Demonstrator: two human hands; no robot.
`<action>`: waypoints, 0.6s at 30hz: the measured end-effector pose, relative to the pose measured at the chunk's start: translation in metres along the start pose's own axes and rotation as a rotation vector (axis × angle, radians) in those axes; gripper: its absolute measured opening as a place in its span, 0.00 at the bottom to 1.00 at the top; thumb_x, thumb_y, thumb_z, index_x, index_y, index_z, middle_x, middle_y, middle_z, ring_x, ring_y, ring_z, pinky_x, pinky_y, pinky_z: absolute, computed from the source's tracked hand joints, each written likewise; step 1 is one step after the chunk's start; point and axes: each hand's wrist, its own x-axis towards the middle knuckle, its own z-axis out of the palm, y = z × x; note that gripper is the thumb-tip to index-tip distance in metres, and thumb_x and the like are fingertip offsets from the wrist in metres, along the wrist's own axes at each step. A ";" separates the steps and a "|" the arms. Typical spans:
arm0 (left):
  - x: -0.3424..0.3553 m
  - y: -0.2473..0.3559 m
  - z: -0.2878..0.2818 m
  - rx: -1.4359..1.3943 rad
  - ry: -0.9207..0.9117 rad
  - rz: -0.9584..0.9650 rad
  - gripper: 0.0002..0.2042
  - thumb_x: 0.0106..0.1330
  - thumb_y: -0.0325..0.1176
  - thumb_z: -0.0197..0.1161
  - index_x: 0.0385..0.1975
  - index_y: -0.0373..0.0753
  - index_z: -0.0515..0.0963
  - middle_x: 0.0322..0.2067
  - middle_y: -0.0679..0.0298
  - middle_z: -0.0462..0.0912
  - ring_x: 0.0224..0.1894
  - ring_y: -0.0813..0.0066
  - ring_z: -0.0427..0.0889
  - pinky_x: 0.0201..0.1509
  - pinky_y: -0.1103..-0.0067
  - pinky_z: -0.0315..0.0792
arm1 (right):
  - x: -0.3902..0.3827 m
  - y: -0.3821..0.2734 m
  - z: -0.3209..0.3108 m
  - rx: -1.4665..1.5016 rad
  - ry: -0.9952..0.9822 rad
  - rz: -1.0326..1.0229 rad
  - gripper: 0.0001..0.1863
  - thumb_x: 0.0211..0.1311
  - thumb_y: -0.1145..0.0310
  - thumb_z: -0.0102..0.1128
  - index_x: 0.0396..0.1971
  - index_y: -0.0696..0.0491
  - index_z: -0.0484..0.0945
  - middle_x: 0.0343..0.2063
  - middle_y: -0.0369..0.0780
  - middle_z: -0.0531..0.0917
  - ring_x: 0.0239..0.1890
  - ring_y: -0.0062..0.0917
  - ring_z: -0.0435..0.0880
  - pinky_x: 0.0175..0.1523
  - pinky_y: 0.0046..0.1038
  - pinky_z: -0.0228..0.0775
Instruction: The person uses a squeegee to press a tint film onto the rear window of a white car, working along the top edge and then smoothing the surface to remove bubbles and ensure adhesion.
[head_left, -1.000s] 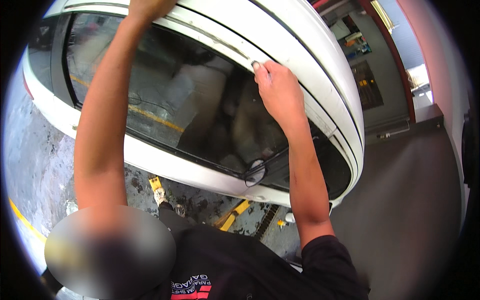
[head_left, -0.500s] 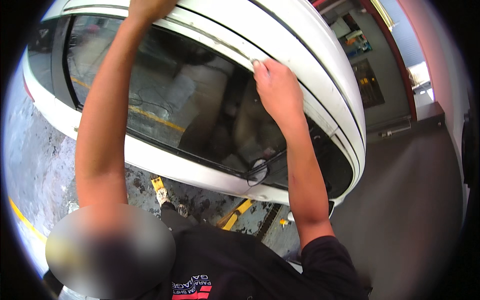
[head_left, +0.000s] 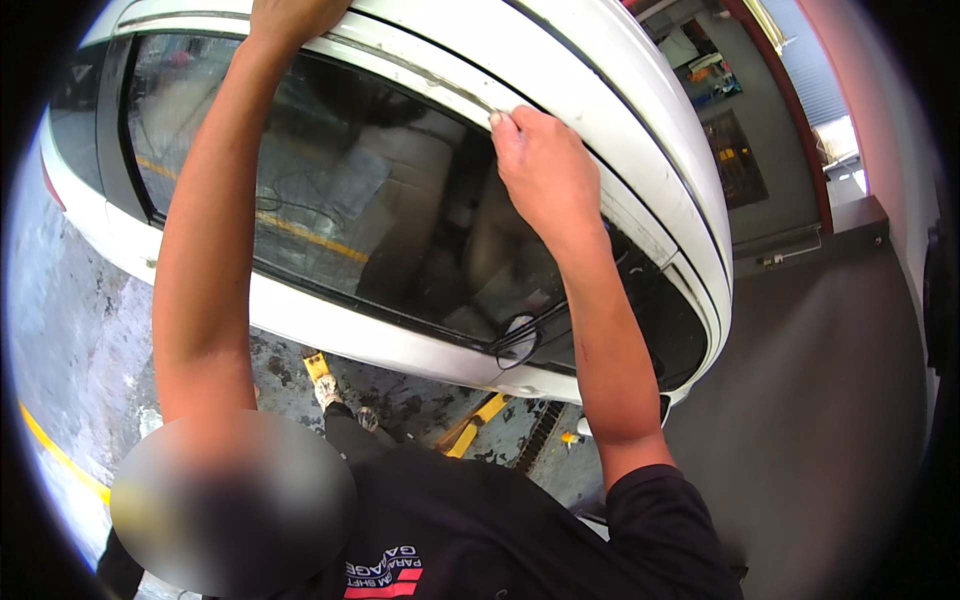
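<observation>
White-painted metal shapes the curved car (head_left: 520,55) across the head view; a thin grey strip (head_left: 425,73) lies along its roof edge, between both hands. The right hand (head_left: 550,165) curls narrowly at the strip, and I cannot tell whether it pinches; the left hand (head_left: 300,18) hides its fingers and grip. The strip looks light, bendable, best held near its end. Stained grey floor (head_left: 120,300) below; dark-grey panel (head_left: 790,380) at right.
</observation>
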 end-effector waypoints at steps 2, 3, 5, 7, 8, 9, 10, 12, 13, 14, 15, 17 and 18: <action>0.001 0.003 0.002 0.002 -0.008 -0.003 0.07 0.68 0.28 0.56 0.40 0.35 0.80 0.44 0.52 0.80 0.50 0.49 0.77 0.57 0.60 0.69 | 0.002 0.007 0.000 0.045 -0.002 -0.005 0.21 0.76 0.54 0.50 0.33 0.56 0.82 0.32 0.51 0.86 0.39 0.52 0.85 0.46 0.50 0.76; 0.003 0.004 0.000 0.007 -0.011 -0.012 0.07 0.68 0.28 0.56 0.40 0.35 0.80 0.44 0.52 0.80 0.51 0.49 0.77 0.57 0.60 0.69 | 0.006 0.010 0.001 0.096 -0.022 -0.011 0.21 0.76 0.55 0.50 0.33 0.56 0.82 0.32 0.52 0.86 0.39 0.52 0.85 0.47 0.50 0.76; 0.005 0.000 -0.001 0.005 -0.013 -0.010 0.07 0.68 0.29 0.56 0.40 0.35 0.80 0.44 0.52 0.80 0.51 0.49 0.77 0.57 0.60 0.69 | 0.005 0.020 -0.002 0.162 -0.030 -0.028 0.21 0.76 0.55 0.49 0.33 0.57 0.82 0.33 0.53 0.86 0.41 0.52 0.85 0.48 0.50 0.75; 0.007 -0.003 0.000 0.003 -0.027 -0.027 0.07 0.68 0.29 0.57 0.40 0.36 0.80 0.44 0.52 0.80 0.52 0.49 0.77 0.57 0.60 0.69 | 0.002 0.025 -0.011 0.102 -0.063 0.024 0.22 0.77 0.56 0.48 0.34 0.58 0.83 0.33 0.54 0.86 0.41 0.52 0.85 0.48 0.50 0.75; 0.003 -0.001 0.001 -0.006 -0.020 -0.012 0.07 0.68 0.29 0.56 0.40 0.36 0.80 0.44 0.52 0.80 0.51 0.49 0.77 0.57 0.60 0.69 | -0.002 0.027 -0.011 0.087 -0.089 0.061 0.22 0.77 0.56 0.47 0.34 0.58 0.83 0.33 0.53 0.86 0.41 0.52 0.85 0.48 0.50 0.75; 0.003 -0.002 0.001 0.005 -0.017 -0.005 0.07 0.68 0.29 0.56 0.39 0.36 0.80 0.44 0.52 0.79 0.51 0.49 0.77 0.57 0.60 0.69 | -0.001 0.024 -0.011 0.047 -0.077 0.043 0.22 0.77 0.56 0.47 0.34 0.58 0.83 0.33 0.53 0.86 0.41 0.52 0.85 0.48 0.50 0.75; 0.005 -0.004 0.001 0.015 -0.014 0.002 0.07 0.68 0.29 0.55 0.39 0.36 0.80 0.44 0.52 0.79 0.51 0.49 0.77 0.57 0.60 0.69 | 0.000 0.019 -0.013 0.008 -0.064 0.024 0.22 0.77 0.56 0.48 0.34 0.58 0.83 0.33 0.52 0.86 0.40 0.51 0.85 0.48 0.49 0.75; 0.002 -0.001 0.000 0.005 -0.024 -0.027 0.08 0.68 0.29 0.55 0.39 0.36 0.80 0.44 0.52 0.79 0.51 0.49 0.77 0.58 0.60 0.69 | -0.001 0.008 -0.011 -0.035 -0.054 0.012 0.21 0.77 0.56 0.48 0.34 0.57 0.83 0.33 0.52 0.87 0.40 0.50 0.85 0.48 0.49 0.76; 0.000 0.001 0.001 0.000 -0.028 -0.042 0.08 0.68 0.29 0.55 0.40 0.36 0.80 0.44 0.53 0.79 0.52 0.49 0.76 0.58 0.60 0.68 | -0.001 0.004 -0.010 -0.040 -0.049 0.014 0.21 0.77 0.56 0.48 0.34 0.57 0.83 0.33 0.52 0.87 0.39 0.50 0.86 0.48 0.49 0.76; -0.001 0.001 0.003 -0.006 -0.015 -0.032 0.08 0.68 0.29 0.55 0.40 0.36 0.80 0.44 0.53 0.79 0.52 0.50 0.76 0.58 0.60 0.68 | 0.000 0.000 -0.008 -0.046 -0.041 0.016 0.21 0.77 0.56 0.48 0.33 0.57 0.83 0.33 0.51 0.87 0.39 0.49 0.86 0.48 0.48 0.76; -0.002 0.002 0.005 -0.012 -0.001 -0.022 0.08 0.68 0.29 0.55 0.39 0.36 0.80 0.44 0.53 0.79 0.52 0.50 0.77 0.58 0.60 0.68 | 0.000 -0.002 -0.007 -0.066 -0.030 0.015 0.21 0.77 0.56 0.47 0.33 0.56 0.83 0.33 0.51 0.87 0.39 0.49 0.86 0.47 0.48 0.77; -0.003 0.004 0.004 -0.008 0.026 -0.013 0.08 0.67 0.29 0.55 0.39 0.35 0.79 0.44 0.53 0.79 0.51 0.50 0.77 0.58 0.60 0.68 | -0.002 -0.005 -0.005 -0.070 -0.013 0.022 0.22 0.78 0.56 0.47 0.34 0.57 0.83 0.32 0.50 0.87 0.38 0.49 0.86 0.47 0.48 0.78; -0.002 0.004 -0.001 0.007 0.024 -0.018 0.08 0.67 0.28 0.55 0.39 0.35 0.79 0.43 0.53 0.79 0.51 0.50 0.77 0.58 0.60 0.68 | -0.002 -0.008 -0.005 -0.070 -0.004 0.021 0.22 0.78 0.57 0.46 0.34 0.57 0.84 0.32 0.50 0.88 0.38 0.49 0.87 0.46 0.48 0.78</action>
